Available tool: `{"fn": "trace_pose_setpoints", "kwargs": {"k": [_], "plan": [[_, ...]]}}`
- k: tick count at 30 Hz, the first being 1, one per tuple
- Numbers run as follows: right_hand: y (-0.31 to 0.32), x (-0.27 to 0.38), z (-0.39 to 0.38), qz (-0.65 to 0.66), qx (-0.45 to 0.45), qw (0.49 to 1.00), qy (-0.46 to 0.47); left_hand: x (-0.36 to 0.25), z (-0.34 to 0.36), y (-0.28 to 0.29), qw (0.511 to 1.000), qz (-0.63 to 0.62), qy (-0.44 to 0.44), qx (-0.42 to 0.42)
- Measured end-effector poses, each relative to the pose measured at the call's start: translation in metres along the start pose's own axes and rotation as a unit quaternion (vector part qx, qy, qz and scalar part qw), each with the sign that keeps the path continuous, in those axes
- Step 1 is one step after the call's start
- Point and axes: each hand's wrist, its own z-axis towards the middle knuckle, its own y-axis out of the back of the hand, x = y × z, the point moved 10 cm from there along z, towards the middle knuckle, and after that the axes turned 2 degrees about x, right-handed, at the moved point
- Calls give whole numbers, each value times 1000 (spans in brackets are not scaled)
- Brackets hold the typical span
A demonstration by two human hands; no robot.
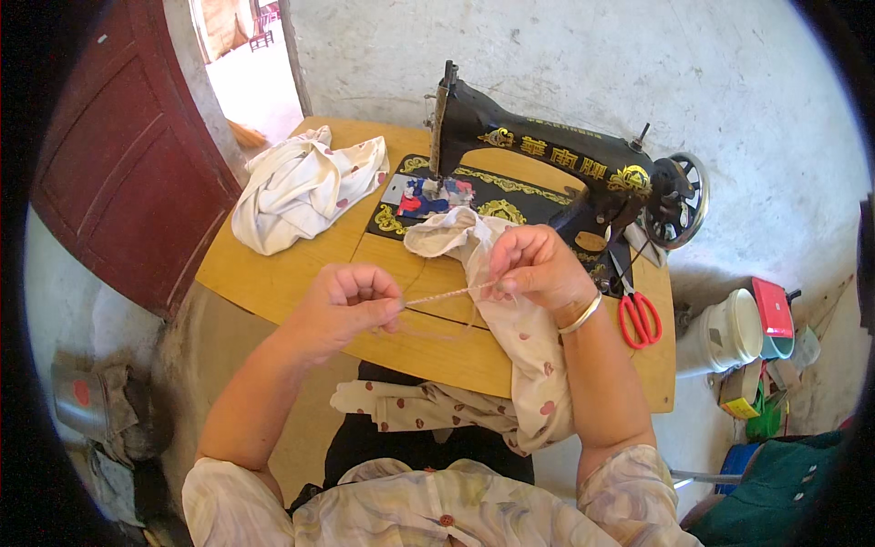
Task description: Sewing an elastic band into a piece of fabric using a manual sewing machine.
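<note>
1. Head view: the left hand (351,305) pinches one end of a thin, pale, twisted cord (449,295) between thumb and fingers, at the cord's 9 o'clock.
2. At its 3 o'clock, the right hand (538,269) grasps the other end, likewise between thumb and fingers; a pale bracelet (581,314) circles that wrist.
3. The cord spans the gap between both hands, looking taut, above a yellow wooden tabletop (437,356).
4. From the cord's 12 o'clock, a long cream cloth piece with reddish heart prints (538,378) passes behind the right hand and down over the table edge towards 5 o'clock.
5. Towards 7 o'clock, a cream strip with brownish hearts (406,406) lies across the lap; whether the two join is unclear.
6. Farther out, a black sewing machine with gold ornament (556,150) stands at 1 o'clock, a multicoloured fabric scrap (436,196) under its needle end.
7. Red-handled scissors (641,319) lie at 3 o'clock on the tabletop, and a crumpled white printed cloth bundle (301,191) at 10 o'clock.
8. Beyond the bundle, also around 10 o'clock, is a maroon panelled door (128,155); a white lidded bucket (729,333) stands past the scissors.
</note>
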Motion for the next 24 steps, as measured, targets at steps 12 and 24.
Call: {"fn": "trace_pose_setpoints", "kwargs": {"k": [12,24], "plan": [[5,5,-1,128,17,992,0,9,-4,9,999,-29,38,13],[72,3,-9,194,-93,977,14,16,-16,62,926,-370,-45,-58]]}}
